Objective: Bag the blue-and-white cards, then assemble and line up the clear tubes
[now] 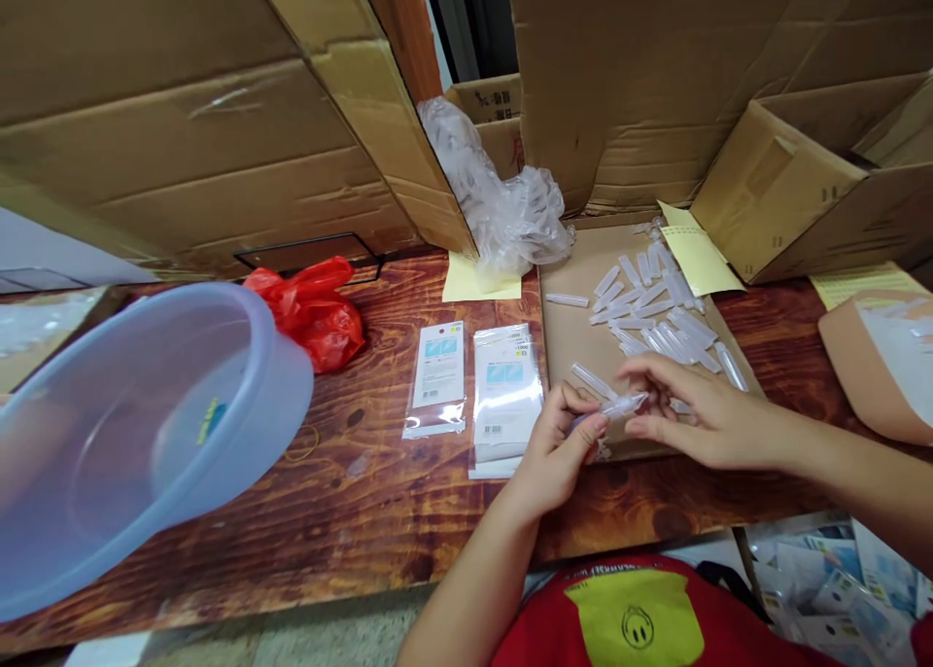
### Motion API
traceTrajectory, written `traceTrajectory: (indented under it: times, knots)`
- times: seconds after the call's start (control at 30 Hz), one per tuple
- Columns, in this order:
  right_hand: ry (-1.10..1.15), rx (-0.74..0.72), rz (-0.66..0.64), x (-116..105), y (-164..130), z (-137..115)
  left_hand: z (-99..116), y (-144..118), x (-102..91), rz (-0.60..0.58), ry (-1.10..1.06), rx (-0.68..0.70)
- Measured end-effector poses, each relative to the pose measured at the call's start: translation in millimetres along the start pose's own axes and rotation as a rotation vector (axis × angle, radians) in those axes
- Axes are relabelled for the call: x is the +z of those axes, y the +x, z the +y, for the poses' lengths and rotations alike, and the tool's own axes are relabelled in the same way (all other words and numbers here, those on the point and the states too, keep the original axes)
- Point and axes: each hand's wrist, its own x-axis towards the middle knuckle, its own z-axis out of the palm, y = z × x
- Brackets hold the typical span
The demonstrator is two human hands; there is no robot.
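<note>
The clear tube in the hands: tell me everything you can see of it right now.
The tube is small, slim and clear, plastic by its look, and matches the loose ones in the pile on the cardboard sheet. It lies nearly level, slightly tilted, just above the sheet's near edge. The left hand pinches its near end between thumb and fingers; the right hand touches its far end with its fingertips. Whether it has a cap or contents is too blurred to tell.
</note>
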Motion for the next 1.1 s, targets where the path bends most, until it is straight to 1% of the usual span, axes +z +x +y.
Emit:
traceTrajectory:
  times: [0.03, 0.07, 0.17, 0.23, 0.27, 0.3, 0.33, 0.4, 0.43, 0.47, 0.5, 0.53, 0.57, 0.6, 0.67, 0.7, 0.73, 0.77, 0.8, 0.83, 0.9, 0.93, 1.0, 1.07, 1.1]
  knots:
    - [-0.029, -0.028, 0.033, 1, -2, 1, 0, 0, 1.2, -0.012, -0.004, -0.005]
    - [-0.046, -0.026, 0.048, 3, -4, 2, 0, 0, 2.3, -0.018, 0.004, -0.011]
    - [-0.045, 0.030, 0.036, 5, -8, 5, 1, 1, 4.8, -0.028, 0.030, -0.041]
    - [-0.008, -0.005, 0.047, 8, -9, 8, 0, 1, 5.5, -0.029, 0.101, -0.025]
    - [0.035, -0.003, 0.057, 11, -10, 9, -1, 0, 5.8, -0.024, 0.192, 0.015]
    - [0.108, 0.038, 0.055, 14, -10, 11, -3, -1, 6.4, -0.024, 0.319, 0.074]
    - [0.212, 0.122, 0.031, 18, -11, 14, -4, -3, 7.4, -0.033, 0.468, 0.141]
    - [0.449, 0.346, -0.063, 25, -15, 18, -6, -8, 10.9, -0.097, 0.744, 0.248]
    - [0.541, 0.435, -0.114, 26, -19, 20, -5, -10, 13.4, -0.144, 0.840, 0.273]
    - [0.588, 0.485, -0.151, 24, -23, 22, -3, -11, 16.0, -0.186, 0.909, 0.283]
    - [0.570, 0.493, -0.157, 21, -28, 25, 1, -11, 18.4, -0.211, 0.962, 0.292]
    - [0.487, 0.463, -0.124, 15, -34, 28, 7, -8, 20.4, -0.210, 1.007, 0.307]
    - [0.352, 0.412, -0.053, 7, -40, 32, 15, -1, 21.4, -0.185, 1.055, 0.333]
    - [0.179, 0.358, 0.044, -2, -46, 39, 24, 9, 21.1, -0.142, 1.110, 0.366]
    - [-0.194, 0.276, 0.264, -20, -56, 57, 43, 42, 16.1, -0.040, 1.260, 0.422]
    - [-0.347, 0.260, 0.342, -27, -60, 69, 51, 64, 11.5, -0.023, 1.354, 0.423]
    - [-0.462, 0.254, 0.382, -32, -62, 82, 59, 88, 5.7, -0.043, 1.469, 0.412]
    - [-0.552, 0.251, 0.386, -35, -64, 94, 65, 113, -0.8, -0.078, 1.609, 0.395]
    - [-0.628, 0.248, 0.366, -37, -63, 105, 70, 138, -7.9, -0.132, 1.753, 0.368]
    - [-0.702, 0.251, 0.339, -38, -61, 114, 75, 161, -15.2, -0.161, 1.868, 0.347]
    - [-0.870, 0.262, 0.300, -41, -53, 122, 82, 201, -30.2, -0.184, 2.033, 0.264]
    - [-0.951, 0.260, 0.303, -44, -47, 122, 85, 216, -37.6, -0.176, 2.081, 0.215]
    - [-1.053, 0.203, 0.325, -55, -27, 116, 93, 236, -52.7, -0.137, 2.117, 0.151]
    - [-1.072, 0.098, 0.326, -70, 2, 105, 99, 245, -68.2, -0.074, 2.128, 0.110]
    - [-1.059, 0.055, 0.308, -78, 20, 100, 101, 247, -76.0, -0.033, 2.135, 0.084]
